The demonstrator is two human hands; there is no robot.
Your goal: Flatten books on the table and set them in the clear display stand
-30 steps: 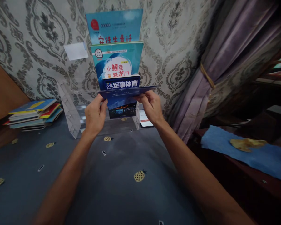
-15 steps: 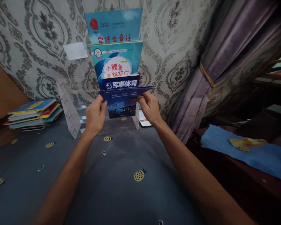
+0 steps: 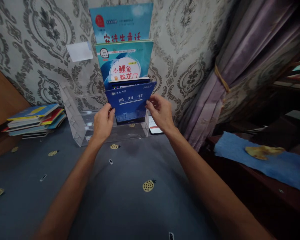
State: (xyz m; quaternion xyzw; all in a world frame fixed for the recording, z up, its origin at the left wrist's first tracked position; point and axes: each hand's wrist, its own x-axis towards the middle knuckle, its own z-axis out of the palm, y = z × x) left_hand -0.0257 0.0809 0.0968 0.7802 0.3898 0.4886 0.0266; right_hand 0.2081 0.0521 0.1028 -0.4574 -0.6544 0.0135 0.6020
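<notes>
Between my two hands is a dark blue booklet (image 3: 130, 106) with white lettering and "2022" at its top right. My left hand (image 3: 103, 122) pinches its left edge, and my right hand (image 3: 162, 112) pinches the right edge. Behind it stand a mostly hidden dark blue book (image 3: 130, 81), a teal book with a white circle (image 3: 126, 58) and, highest, a light blue book with red lettering (image 3: 121, 23). They rise in tiers from a clear acrylic stand (image 3: 76, 116). The booklet covers part of the stand's right side.
A pile of books (image 3: 36, 120) lies at the left. A phone (image 3: 155, 128) rests just right of the stand. The tablecloth (image 3: 125, 206) is dark with pineapple prints. A tied curtain (image 3: 207, 83) hangs at the right, near a blue cloth (image 3: 230, 151).
The booklet has tipped from nearly edge-on to more upright, so its front cover shows. It now hides most of the dark blue book behind. Both hands keep their grip.
</notes>
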